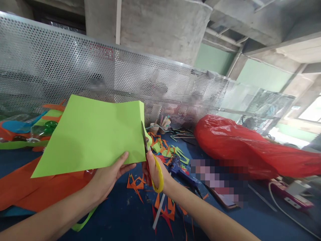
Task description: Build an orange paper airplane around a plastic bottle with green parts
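My left hand (pixel 114 174) pinches the lower edge of a large light green paper sheet (pixel 97 134), thumb on top and fingers beneath. The sheet is held up above the table, tilted. In my right hand (pixel 155 172) is a pair of scissors (pixel 158 175) with yellow and red handles. Their blades lie along the sheet's right side, where a narrow strip curls away from the rest. Part of the scissors is hidden behind my fingers and the paper.
Orange and green scraps (pixel 170 150), a blue glue gun (pixel 184 174) and a white glue stick (pixel 158 212) lie on the blue table. A red plastic bag (pixel 233 144) and power strip (pixel 292 197) are right; orange sheets (pixel 50 187) left. A perforated metal screen (pixel 75 67) stands behind.
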Motion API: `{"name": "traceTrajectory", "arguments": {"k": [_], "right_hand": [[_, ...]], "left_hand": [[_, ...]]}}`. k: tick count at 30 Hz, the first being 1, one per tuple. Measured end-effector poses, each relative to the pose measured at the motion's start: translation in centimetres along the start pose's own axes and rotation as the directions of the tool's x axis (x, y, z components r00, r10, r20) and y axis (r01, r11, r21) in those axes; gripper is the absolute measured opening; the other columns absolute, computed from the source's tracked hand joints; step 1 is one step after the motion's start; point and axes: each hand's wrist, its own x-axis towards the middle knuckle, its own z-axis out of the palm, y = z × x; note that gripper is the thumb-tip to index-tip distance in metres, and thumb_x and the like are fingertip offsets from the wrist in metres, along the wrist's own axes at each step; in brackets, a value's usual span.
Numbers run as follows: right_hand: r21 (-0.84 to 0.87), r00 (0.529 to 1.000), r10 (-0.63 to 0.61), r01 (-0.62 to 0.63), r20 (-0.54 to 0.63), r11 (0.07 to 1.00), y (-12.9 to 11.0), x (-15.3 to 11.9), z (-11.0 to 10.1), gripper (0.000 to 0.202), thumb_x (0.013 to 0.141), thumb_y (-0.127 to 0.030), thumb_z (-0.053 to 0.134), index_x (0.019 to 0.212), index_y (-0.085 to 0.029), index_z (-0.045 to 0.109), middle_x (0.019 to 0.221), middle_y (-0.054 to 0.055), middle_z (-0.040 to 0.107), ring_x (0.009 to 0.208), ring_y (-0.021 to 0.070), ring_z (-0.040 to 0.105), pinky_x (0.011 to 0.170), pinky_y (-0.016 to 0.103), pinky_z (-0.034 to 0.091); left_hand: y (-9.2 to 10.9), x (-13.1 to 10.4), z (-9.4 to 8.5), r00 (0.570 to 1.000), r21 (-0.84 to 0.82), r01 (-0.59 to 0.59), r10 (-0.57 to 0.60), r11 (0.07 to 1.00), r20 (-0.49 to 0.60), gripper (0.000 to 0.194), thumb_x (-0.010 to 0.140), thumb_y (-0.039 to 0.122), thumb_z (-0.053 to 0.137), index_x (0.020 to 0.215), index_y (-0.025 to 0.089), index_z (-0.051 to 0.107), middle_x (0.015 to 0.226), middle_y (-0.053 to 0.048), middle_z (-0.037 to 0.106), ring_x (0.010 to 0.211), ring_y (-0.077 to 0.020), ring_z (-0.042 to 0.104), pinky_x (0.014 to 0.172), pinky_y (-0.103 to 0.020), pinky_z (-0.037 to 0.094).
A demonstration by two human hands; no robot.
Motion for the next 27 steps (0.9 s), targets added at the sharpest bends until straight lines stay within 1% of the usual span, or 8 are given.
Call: {"name": "traceTrajectory", "arguments": {"k": [9,12,14,16,18,20,23,27], "right_hand": [[-0.046,0.998,0.038,-0.04,-0.043,0.998,-0.2,0.0,0.1,0.064,0.081,-0.077,0.018,0.056,-0.022,0.041,0.039,-0.003,0.037,0.036,0.0122,0.045,0.037,0.024,0.035],[-0.032,0.998,0.047,-0.048,-0.031,0.998,-0.4,-0.1,0.0,0.063,0.081,-0.076,0.021,0.055,-0.022,0.041,0.039,-0.004,0.038,0.033,0.0117,0.044,0.036,0.024,0.035],[-0.01,0.999,0.041,-0.041,-0.004,0.999,-0.3,-0.1,-0.1,0.063,0.082,-0.076,0.022,0.056,-0.022,0.042,0.041,-0.003,0.042,0.034,0.0124,0.046,0.038,0.025,0.038],[0.022,0.999,0.028,-0.028,0.034,0.999,-0.1,0.0,-0.1,0.063,0.083,-0.074,0.022,0.057,-0.021,0.046,0.046,0.0,0.049,0.042,0.0145,0.053,0.045,0.026,0.044],[0.058,0.997,0.02,-0.024,0.08,0.998,0.0,0.2,-0.1,0.066,0.084,-0.073,0.021,0.058,-0.02,0.051,0.054,0.004,0.056,0.053,0.0173,0.06,0.056,0.028,0.05],[0.083,0.99,0.031,-0.043,0.135,0.996,-0.2,0.2,-0.2,0.068,0.084,-0.073,0.019,0.058,-0.02,0.053,0.058,0.006,0.058,0.061,0.0192,0.062,0.066,0.032,0.052],[0.127,0.972,0.101,-0.13,0.214,0.983,-1.4,0.0,-0.6,0.065,0.083,-0.073,0.021,0.06,-0.021,0.051,0.062,0.007,0.06,0.064,0.0206,0.063,0.072,0.035,0.052],[0.174,0.92,0.279,-0.333,0.275,0.927,-3.8,-0.8,-1.3,0.06,0.081,-0.074,0.025,0.059,-0.022,0.047,0.059,0.007,0.06,0.061,0.021,0.063,0.068,0.037,0.053]], "left_hand": [[0.3,-0.2,0.4,1.0,-0.001,0.003,-0.003,1.0,-0.003,0.039,0.077,0.021,0.07,0.115,0.026,0.062,0.124,-0.003,0.063,0.1,-0.0213,0.066,0.083,-0.031,0.056],[0.2,-0.2,0.4,1.0,0.002,0.007,-0.007,1.0,-0.012,0.04,0.076,0.022,0.071,0.115,0.026,0.062,0.123,-0.002,0.064,0.098,-0.0203,0.066,0.083,-0.03,0.056],[0.1,0.0,0.2,1.0,0.001,-0.004,0.004,1.0,-0.007,0.042,0.076,0.022,0.071,0.116,0.026,0.061,0.122,-0.002,0.064,0.099,-0.0201,0.066,0.082,-0.029,0.056],[0.0,0.3,-0.1,1.0,0.002,-0.009,0.009,1.0,0.005,0.042,0.076,0.021,0.071,0.117,0.026,0.061,0.121,-0.003,0.065,0.1,-0.02,0.065,0.082,-0.028,0.056],[-0.1,0.6,-0.3,1.0,0.008,-0.007,0.007,1.0,0.006,0.041,0.076,0.02,0.071,0.116,0.024,0.061,0.119,-0.004,0.066,0.099,-0.0198,0.066,0.081,-0.028,0.056],[0.0,0.9,-0.4,1.0,0.015,-0.013,0.013,1.0,-0.009,0.038,0.077,0.017,0.07,0.114,0.022,0.062,0.116,-0.005,0.068,0.094,-0.0196,0.067,0.08,-0.029,0.057],[0.1,1.1,-0.4,0.999,0.013,-0.036,0.037,0.999,-0.04,0.034,0.077,0.011,0.067,0.109,0.02,0.064,0.116,-0.006,0.068,0.09,-0.0198,0.068,0.077,-0.032,0.059],[0.1,1.4,-0.5,0.989,0.024,-0.076,0.079,0.997,-0.125,0.028,0.078,0.01,0.065,0.104,0.02,0.066,0.12,-0.006,0.065,0.097,-0.0211,0.066,0.079,-0.034,0.058]]}}
